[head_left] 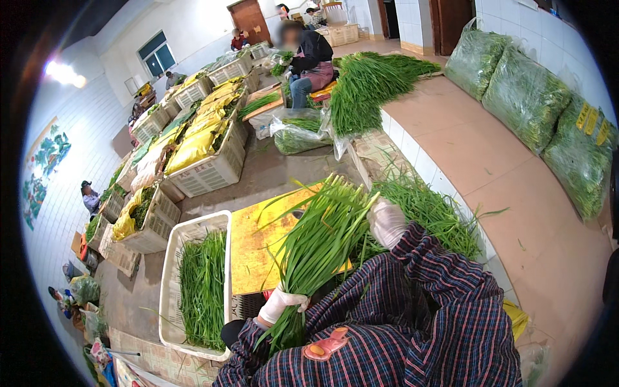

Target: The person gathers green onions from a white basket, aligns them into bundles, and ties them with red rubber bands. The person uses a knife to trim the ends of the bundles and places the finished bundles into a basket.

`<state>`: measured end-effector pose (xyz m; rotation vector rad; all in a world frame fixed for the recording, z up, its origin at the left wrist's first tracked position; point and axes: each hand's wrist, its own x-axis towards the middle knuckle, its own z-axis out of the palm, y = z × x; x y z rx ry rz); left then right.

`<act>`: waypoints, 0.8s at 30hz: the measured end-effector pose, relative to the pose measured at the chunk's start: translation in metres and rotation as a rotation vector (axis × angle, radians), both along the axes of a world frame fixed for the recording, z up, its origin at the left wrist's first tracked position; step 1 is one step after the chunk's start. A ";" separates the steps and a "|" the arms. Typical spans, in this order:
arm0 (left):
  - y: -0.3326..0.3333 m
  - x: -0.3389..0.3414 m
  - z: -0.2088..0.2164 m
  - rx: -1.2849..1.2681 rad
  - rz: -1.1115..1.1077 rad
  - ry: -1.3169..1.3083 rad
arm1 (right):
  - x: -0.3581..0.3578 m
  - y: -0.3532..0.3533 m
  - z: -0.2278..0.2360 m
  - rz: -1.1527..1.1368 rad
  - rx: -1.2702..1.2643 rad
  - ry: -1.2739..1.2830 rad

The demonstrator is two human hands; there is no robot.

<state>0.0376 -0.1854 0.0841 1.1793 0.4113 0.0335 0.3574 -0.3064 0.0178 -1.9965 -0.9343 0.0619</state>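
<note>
**Left Fingers Full, Pale Stem Ends Fanning Loose**

The biggest thing near me is the white plastic crate [171, 277], at nine o'clock from my left fingers [294, 300], with more garlic chives lying in it. Next is the yellow bench [251, 255], at eleven o'clock from those fingers. A loose chive pile [435, 216] sits at three o'clock from my right fingers [382, 211].

Then the bundle of garlic chives [322, 235] itself. Its stems splay at the top, so I judge strands could slide out if my left grip slackens; squeezing too hard could bruise the leaves.

The bundle rises toward one o'clock from my gloved left fingers, which are curled closed around its leafy lower part, tips hanging beneath. It lies at nine o'clock from my gloved right fingers, right beside the stem ends; how far those are bent, or whether they grip anything, I cannot tell.
</note>
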 end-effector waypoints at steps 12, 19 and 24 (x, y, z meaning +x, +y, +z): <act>0.002 0.001 -0.008 -0.028 -0.006 0.028 | 0.030 -0.094 0.093 -0.299 -0.841 -0.449; -0.010 0.006 -0.013 0.083 -0.080 0.076 | -0.045 -0.025 0.115 0.094 -0.512 -0.784; -0.018 0.011 -0.009 -0.103 -0.046 0.049 | 0.015 -0.021 0.051 0.183 0.085 -0.481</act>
